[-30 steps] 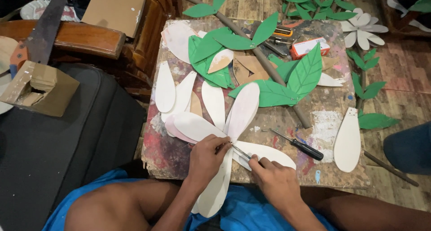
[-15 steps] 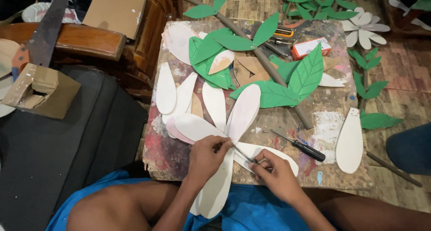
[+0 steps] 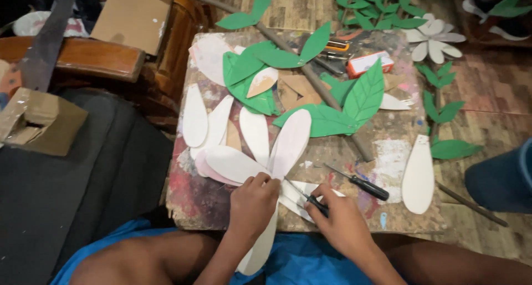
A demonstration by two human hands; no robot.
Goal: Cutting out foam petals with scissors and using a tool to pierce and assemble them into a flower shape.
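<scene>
While the left hand [image 3: 254, 203] presses flat on the hub of a white petal flower [image 3: 260, 157] at the desk's [image 3: 205, 199] near edge, the right hand [image 3: 339, 223] is clenched round a dark-handled tool [image 3: 310, 200] whose tip meets the petals beside it. Just beyond lies a screwdriver [image 3: 360, 184], with a loose white petal [image 3: 418, 175] to its right. Farther back, green leaves [image 3: 354, 99] spread over a stick [image 3: 310, 74]. At far left sits an open cardboard box [image 3: 39, 124]; its contents cannot be made out.
</scene>
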